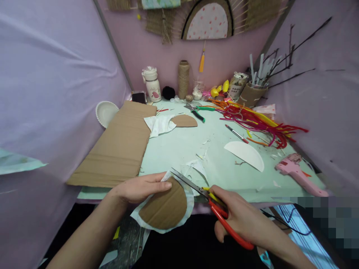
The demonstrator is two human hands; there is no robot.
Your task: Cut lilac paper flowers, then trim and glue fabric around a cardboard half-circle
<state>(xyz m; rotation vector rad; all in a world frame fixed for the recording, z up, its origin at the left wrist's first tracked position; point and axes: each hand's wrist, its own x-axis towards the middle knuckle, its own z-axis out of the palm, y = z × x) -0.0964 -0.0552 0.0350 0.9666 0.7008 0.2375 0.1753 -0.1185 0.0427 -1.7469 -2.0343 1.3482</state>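
Note:
My left hand (148, 186) grips a rounded cardboard piece (164, 205) backed by pale fabric (188, 215), which sticks out past the cardboard as an uneven border. The thumb presses on the cardboard face; the other fingers are mostly hidden behind. In my right hand (235, 209) are scissors (232, 233) with red and yellow handles. Their blades (187, 181) point up and left, lying along the fabric's upper right edge near my left thumb. Pale offcuts (198, 168) lie on the table just beyond the blades.
A large cardboard sheet (117, 149) covers the table's left side. Beyond lie a fabric scrap (159, 125), a cardboard half-circle (185, 120) and green-handled pliers (206, 108). At right are a white half-disc (246, 155), a pen (236, 133), pipe cleaners (252, 121) and a pink glue gun (300, 173).

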